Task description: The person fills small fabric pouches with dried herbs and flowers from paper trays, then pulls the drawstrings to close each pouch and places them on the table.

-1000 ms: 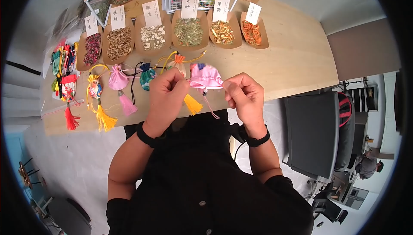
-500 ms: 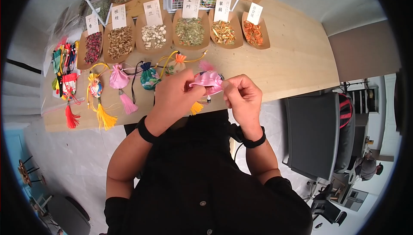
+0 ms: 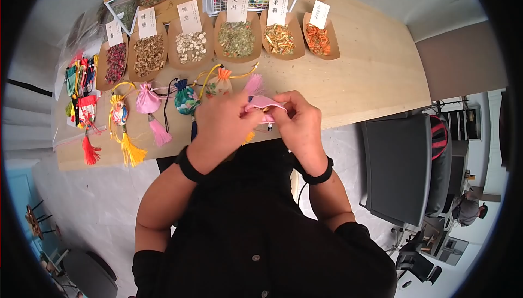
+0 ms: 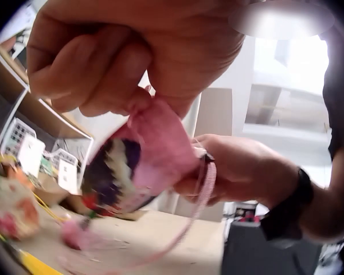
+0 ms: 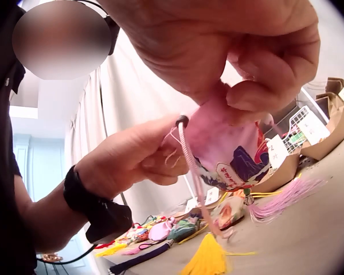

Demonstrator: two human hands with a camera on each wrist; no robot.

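A small pink drawstring pouch (image 3: 267, 101) is held up over the table's near edge, its mouth spread toward the person. My left hand (image 3: 220, 126) pinches one side of the rim, and my right hand (image 3: 299, 126) pinches the other. Dark printed cloth covers the lower body of the pouch (image 5: 218, 146), with a pink tassel (image 5: 289, 197) hanging from its bottom. A pale pink cord (image 4: 203, 195) with a dark bead dangles from the rim. Fingers cover parts of the rim, and the inside is mostly hidden.
Several finished pouches with tassels, including a green one (image 3: 187, 99) and an orange-topped one (image 3: 220, 82), lie to the left. Behind them stand paper trays of dried herbs (image 3: 237, 39) with label cards. A white wire basket (image 3: 248, 1) of pouches stands farther back.
The pouch has tipped so its tassel points away and its mouth faces the person. My hands have come closer together, the right moving left, and the mouth is spread wider.
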